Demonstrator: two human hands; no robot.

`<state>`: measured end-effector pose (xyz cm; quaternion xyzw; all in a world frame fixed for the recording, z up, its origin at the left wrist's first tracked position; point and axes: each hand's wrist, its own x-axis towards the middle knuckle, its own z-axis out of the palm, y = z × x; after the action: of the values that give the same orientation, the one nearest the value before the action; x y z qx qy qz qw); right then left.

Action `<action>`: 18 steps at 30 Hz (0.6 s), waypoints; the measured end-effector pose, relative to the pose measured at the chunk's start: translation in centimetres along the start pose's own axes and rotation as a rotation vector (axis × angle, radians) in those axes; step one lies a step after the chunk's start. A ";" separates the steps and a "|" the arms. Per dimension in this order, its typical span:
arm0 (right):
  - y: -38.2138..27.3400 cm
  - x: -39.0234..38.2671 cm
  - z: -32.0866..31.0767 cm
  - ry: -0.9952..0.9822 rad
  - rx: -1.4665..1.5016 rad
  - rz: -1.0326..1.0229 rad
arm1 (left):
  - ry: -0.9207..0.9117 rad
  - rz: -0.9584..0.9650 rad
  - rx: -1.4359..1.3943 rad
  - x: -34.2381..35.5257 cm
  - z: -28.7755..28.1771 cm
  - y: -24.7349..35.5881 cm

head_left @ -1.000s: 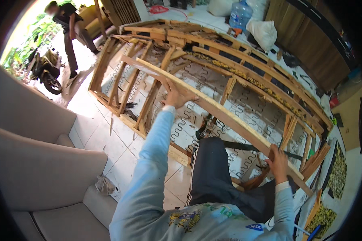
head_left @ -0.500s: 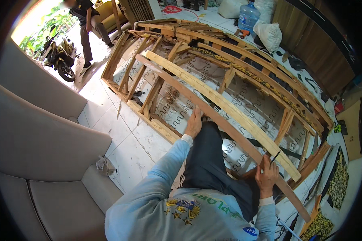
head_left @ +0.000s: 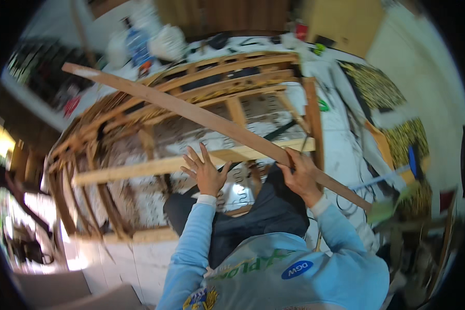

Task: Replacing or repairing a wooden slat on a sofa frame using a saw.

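My right hand (head_left: 300, 174) is closed round a long brown wooden board (head_left: 206, 119), near its lower right end. The board slants up to the far left, above a wooden sofa frame (head_left: 311, 108). A thin dark stick, perhaps a pencil, juts up from the fingers of this hand. My left hand (head_left: 208, 173) is open, fingers spread, holding nothing. It hovers over a pale wooden plank (head_left: 124, 173) that lies across the frame. Black zigzag springs (head_left: 237, 195) show in the frame below, near my knees.
Behind the frame stand a blue water jug (head_left: 137, 46) and a white sack (head_left: 169, 44). Yellow-and-black speckled foam pieces (head_left: 374, 88) and loose cables lie on the right. Grey sofa seating (head_left: 108, 299) is at the lower left.
My view has turned to the right. The left hand has come up with fingers spread. The brown board, in my right hand, now crosses the pale plank at an angle instead of lying alongside it.
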<state>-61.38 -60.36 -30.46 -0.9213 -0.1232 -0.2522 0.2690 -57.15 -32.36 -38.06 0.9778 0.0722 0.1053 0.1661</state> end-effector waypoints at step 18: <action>13.9 -3.8 -14.7 0.722 -0.014 0.737 | -0.281 -0.057 0.114 3.4 3.1 4.3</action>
<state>-65.41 -80.36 -27.85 -0.7594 0.3120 -0.4436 0.3594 -52.67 -36.70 -38.85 0.9884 0.0817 -0.0415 0.1215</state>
